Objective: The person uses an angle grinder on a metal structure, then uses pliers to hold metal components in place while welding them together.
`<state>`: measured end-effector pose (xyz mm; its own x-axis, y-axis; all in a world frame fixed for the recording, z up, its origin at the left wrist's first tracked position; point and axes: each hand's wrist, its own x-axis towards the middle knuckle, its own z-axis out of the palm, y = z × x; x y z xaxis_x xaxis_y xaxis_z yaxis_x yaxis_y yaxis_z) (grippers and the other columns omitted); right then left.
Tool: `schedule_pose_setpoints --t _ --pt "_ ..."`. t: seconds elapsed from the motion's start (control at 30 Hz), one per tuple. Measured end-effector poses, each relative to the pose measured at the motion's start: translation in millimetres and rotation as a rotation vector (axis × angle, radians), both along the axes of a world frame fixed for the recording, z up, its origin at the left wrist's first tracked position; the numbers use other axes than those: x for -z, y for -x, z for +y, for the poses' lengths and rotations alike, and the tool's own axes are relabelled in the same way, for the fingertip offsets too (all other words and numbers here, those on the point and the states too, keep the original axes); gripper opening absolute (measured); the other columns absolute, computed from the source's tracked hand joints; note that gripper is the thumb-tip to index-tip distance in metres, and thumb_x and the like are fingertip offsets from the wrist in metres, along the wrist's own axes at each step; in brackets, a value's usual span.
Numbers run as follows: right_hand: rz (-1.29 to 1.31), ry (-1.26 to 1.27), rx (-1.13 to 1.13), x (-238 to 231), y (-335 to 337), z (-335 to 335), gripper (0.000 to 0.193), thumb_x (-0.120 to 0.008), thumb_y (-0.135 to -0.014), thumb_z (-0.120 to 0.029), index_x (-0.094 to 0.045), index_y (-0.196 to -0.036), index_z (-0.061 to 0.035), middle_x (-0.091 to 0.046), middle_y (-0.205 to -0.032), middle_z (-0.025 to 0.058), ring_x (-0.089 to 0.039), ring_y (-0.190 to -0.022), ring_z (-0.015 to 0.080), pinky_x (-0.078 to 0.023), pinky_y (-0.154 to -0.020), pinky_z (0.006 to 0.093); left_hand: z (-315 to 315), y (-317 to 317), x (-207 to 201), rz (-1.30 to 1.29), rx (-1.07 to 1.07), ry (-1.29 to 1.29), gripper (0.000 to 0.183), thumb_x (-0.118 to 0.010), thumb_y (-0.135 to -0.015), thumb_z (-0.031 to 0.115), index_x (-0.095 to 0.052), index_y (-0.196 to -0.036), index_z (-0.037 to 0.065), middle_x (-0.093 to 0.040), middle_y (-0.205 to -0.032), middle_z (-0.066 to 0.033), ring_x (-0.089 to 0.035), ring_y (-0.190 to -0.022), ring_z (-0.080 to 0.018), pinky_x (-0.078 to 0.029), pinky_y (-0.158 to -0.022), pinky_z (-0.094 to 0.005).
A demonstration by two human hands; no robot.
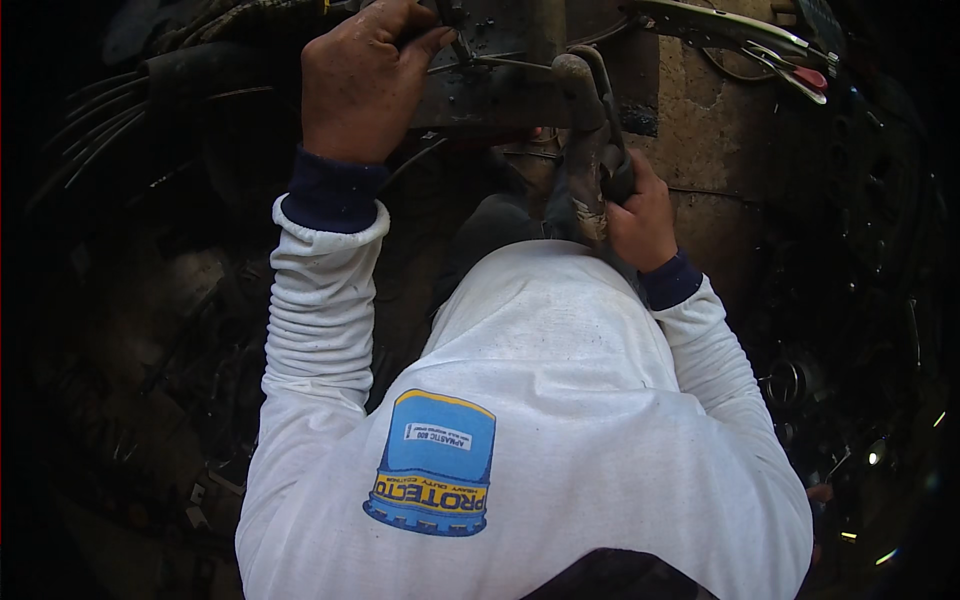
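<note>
While a white shirt (560, 340) with long sleeves and a blue and yellow print fills most of the view, a dark tool (580, 120) stands roughly upright just beyond the lap, its long surface scuffed and worn, its rounded end pointing away from the body. To the right of the tool lies a brown, stained floor (715, 150), marked by dark patches and a straight seam. Just left of the tool, and reaching behind it, is a dark metal plate (510, 105) with small specks on it.

Well to the left of the tool, the left hand (362, 85) is raised, palm turned down. Its fingers are bent and the thumb lies close against a small dark upright piece (458, 42); whether they pinch it I cannot tell, as the fingertips are partly hidden. Just beside the tool on its right, the right hand (642, 215) has its fingers curled around the tool's near part, grasping it. Both wrists wear dark blue cuffs (338, 190).

Far to the left of the tool, a bundle of thin rods (108, 125) fans out. Beyond the tool to its right lies a red-marked hand tool (805, 78). Thin metal rods (508, 62) cross just left of the tool's far end.
</note>
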<state>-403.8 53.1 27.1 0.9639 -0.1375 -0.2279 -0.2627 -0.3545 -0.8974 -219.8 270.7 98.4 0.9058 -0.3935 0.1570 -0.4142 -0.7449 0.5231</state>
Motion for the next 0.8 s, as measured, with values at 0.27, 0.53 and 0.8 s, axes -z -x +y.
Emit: schedule_pose_setpoints --t 0.27,0.53,0.8 --pt "0.0 -0.008 -0.001 2.7 2.3 -0.7 0.044 -0.061 -0.072 0.0 -0.055 -0.115 -0.0014 -0.066 -0.087 0.0215 -0.068 -0.079 0.0355 -0.053 -0.07 0.037 1.7 -1.0 2.9 -0.014 0.027 0.023 0.014 -0.076 -0.081 0.016 -0.072 -0.091 0.007 -0.072 -0.082 -0.005 -0.07 -0.073 -0.0147 -0.053 -0.065 -0.0264" --pt "0.001 0.002 0.0 1.9 1.8 -0.1 0.041 -0.06 -0.072 0.0 -0.056 -0.113 -0.0012 -0.066 -0.087 0.0213 -0.068 -0.078 0.0355 -0.053 -0.071 0.0371 1.4 0.4 2.8 -0.021 0.029 0.035 0.014 -0.076 -0.082 0.016 -0.071 -0.091 0.007 -0.071 -0.082 -0.0051 -0.07 -0.072 -0.0146 -0.053 -0.064 -0.0268" --pt "-0.012 -0.014 0.019 2.9 2.0 -0.2 0.04 -0.06 -0.072 0.001 -0.056 -0.111 -0.0013 -0.066 -0.086 0.0211 -0.068 -0.077 0.0349 -0.053 -0.07 0.037 -5.2 6.9 1.5 -0.047 -0.008 0.07 0.012 -0.076 -0.082 0.016 -0.071 -0.089 0.007 -0.072 -0.082 -0.0059 -0.07 -0.072 -0.017 -0.053 -0.064 -0.027"
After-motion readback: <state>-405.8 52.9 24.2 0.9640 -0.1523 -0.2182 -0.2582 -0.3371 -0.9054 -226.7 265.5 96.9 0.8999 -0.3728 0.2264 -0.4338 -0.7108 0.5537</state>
